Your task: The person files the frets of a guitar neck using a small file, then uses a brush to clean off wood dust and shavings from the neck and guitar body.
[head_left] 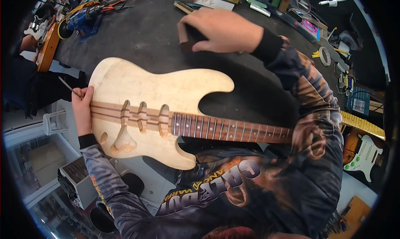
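Note:
An unfinished pale wooden electric guitar body (166, 86) lies face up in front of me, its dark fretted neck (233, 130) pointing right beneath my right arm. A striped centre strip and several carved cavities mark the body. My left hand (83, 107) rests against the body's left end, with a thin dark rod (66, 83) sticking out from its closed fingers; the rod's kind is unclear. Beyond the body, above the dark bench, my right hand (227, 30) is closed round a small brown-sided block (183, 33). The palm hides part of that block.
A blue power tool (81, 20) lies at the far left of the dark bench (141, 26). Nearby, another person's hand (29, 43) touches an orange guitar body (48, 47). A tape roll (324, 55) sits at right, above a sunburst guitar with white pickguard (364, 155).

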A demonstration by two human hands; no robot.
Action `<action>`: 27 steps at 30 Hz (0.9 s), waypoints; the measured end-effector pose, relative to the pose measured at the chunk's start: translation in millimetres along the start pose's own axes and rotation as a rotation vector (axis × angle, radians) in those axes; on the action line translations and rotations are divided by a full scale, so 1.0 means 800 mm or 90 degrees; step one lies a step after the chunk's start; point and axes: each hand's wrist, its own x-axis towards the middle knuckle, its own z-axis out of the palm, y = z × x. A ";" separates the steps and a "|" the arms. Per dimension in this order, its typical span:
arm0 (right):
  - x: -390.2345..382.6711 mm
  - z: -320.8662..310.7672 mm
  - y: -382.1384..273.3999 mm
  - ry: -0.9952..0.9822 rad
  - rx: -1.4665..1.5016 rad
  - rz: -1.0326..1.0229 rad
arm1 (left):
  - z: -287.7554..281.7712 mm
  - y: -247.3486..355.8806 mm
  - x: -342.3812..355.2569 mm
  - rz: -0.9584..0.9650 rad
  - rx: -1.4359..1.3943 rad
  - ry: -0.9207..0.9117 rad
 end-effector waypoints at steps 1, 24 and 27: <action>-0.011 -0.011 -0.001 0.034 -0.015 0.040 | 0.000 -0.005 0.011 0.020 0.003 -0.013; -0.204 -0.077 0.010 0.047 -0.206 0.219 | 0.088 0.028 0.118 0.087 0.192 -0.092; -0.091 -0.053 0.002 0.088 -0.054 0.068 | 0.073 0.021 0.116 0.069 0.219 -0.072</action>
